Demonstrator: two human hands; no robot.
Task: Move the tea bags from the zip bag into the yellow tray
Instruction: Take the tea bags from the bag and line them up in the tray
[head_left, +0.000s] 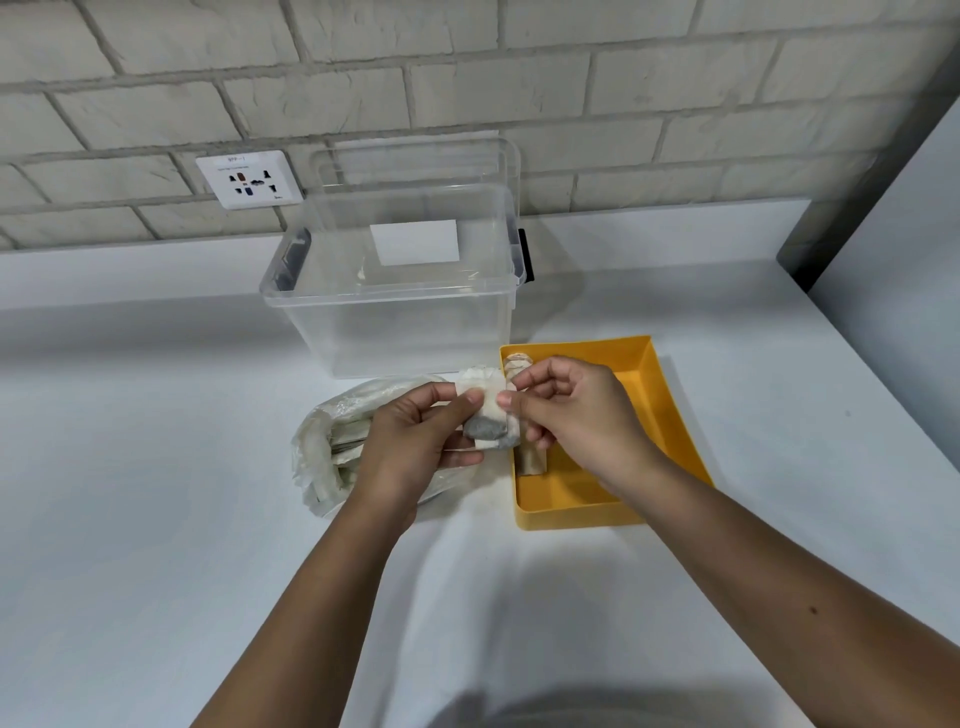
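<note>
Count: 1 tea bag (488, 421) in my hands, 2 more showing in the tray, both partly behind my right hand. There's a stack in the zip bag, number can't be read. 1 zip bag, 1 yellow tray, 1 clear box.

Containers:
- zip bag (332, 441): lies flat on the counter (156, 467), at 9 o'clock of the tray, pale tea bags stacked inside.
- yellow tray (670, 415): one tea bag in the corner at 11 o'clock (517, 364), the other along the 9 o'clock wall near the front (532, 457).
- clear box (395, 312): at 12 o'clock of my hands, open, nothing visible inside. Its lid (415, 171) stands behind it against the brick wall. Wall socket (249, 179) at 10 o'clock of the box.

Held tea bag: off the counter, over the gap between the zip bag and the tray's 9 o'clock edge. Long axis runs roughly 11 to 5, dark tea clumped at the 5 o'clock end, empty paper at the other end.

Hands: left hand (415, 436) pinches the bag's 9 o'clock edge, thumb on top. Right hand (576, 415) pinches the 3 o'clock edge, other fingers curled, hovering over the tray.
</note>
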